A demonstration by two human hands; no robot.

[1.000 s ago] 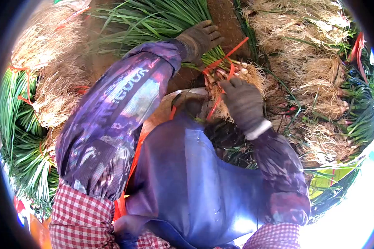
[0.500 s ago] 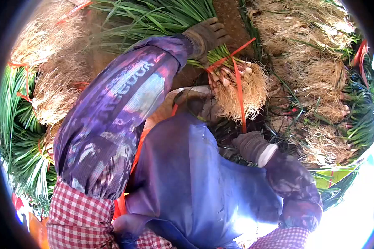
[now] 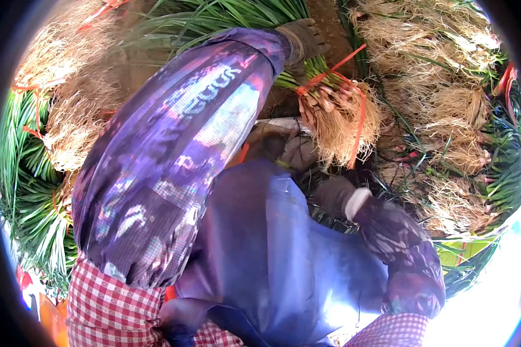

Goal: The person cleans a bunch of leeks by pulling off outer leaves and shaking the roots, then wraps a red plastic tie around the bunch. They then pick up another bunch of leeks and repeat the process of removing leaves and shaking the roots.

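Observation:
A bundle of green garlic [image 3: 341,118] lies across the upper middle of the head view, leaves toward the upper left, pale bulbs and long roots toward the lower right. My left hand [image 3: 302,41], in a dark glove, is wrapped over its green stems just above the bulbs; the thumb is out of sight. Round the stems runs a red tie [image 3: 330,72], one end sticking up and the other hanging over the roots. Below the roots is my right hand [image 3: 333,196], gloved and blurred, with its fingers hidden; the tie's lower end hangs apart from it.
Stacked bundles with tangled roots [image 3: 440,110] fill the right side. More root bundles [image 3: 75,115] and tied green leaves [image 3: 37,231] are piled at left. A blue apron [image 3: 272,248] covers my lap. Loose leaf scraps lie near my right hand.
My left hand has shifted slightly up and right, and the bundle has turned a little. The tie's hanging end has swung right, away from my right hand, which has moved slightly left.

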